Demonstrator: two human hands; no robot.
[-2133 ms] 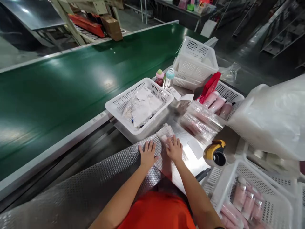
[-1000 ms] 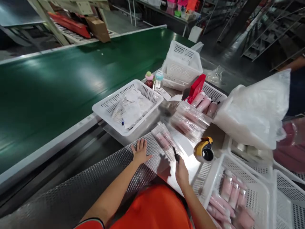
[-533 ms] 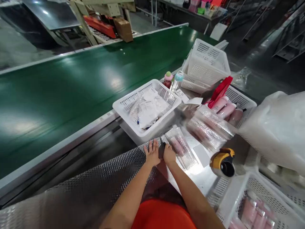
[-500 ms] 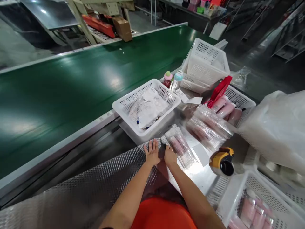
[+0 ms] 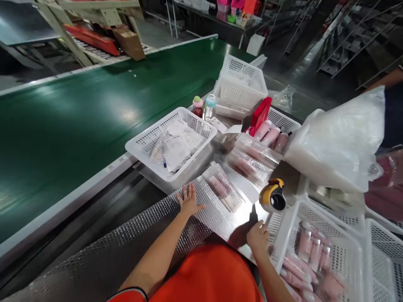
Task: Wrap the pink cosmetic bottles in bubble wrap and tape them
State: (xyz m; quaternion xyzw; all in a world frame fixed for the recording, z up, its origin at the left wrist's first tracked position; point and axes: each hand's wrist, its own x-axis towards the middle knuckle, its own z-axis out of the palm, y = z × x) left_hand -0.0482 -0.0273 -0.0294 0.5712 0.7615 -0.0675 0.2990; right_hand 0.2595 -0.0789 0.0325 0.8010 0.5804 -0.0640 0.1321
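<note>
My left hand (image 5: 188, 204) lies flat with fingers spread on a long sheet of bubble wrap (image 5: 126, 241), which runs off to the lower left. At the right end of the sheet, my right hand (image 5: 258, 238) has its fingers curled around a slim black box cutter (image 5: 253, 214), pointing away from me above the shiny metal table (image 5: 234, 226). Just beyond the hands, a pink bottle wrapped in bubble wrap (image 5: 223, 186) lies on the table. Close to my right hand stands a yellow and black tape dispenser (image 5: 272, 195).
A white basket (image 5: 171, 176) of bagged packets stands beside the green conveyor (image 5: 94, 113). More wrapped bottles (image 5: 248, 157) lie farther back. Pink bottles fill a basket (image 5: 283, 251) at right, near a big plastic bag (image 5: 333, 147). Another person's arm (image 5: 388, 79) shows at far right.
My right hand has moved right, away from the left hand and the bubble wrap's edge, with the box cutter. My left hand stays flat on the wrap. The view has shifted right.
</note>
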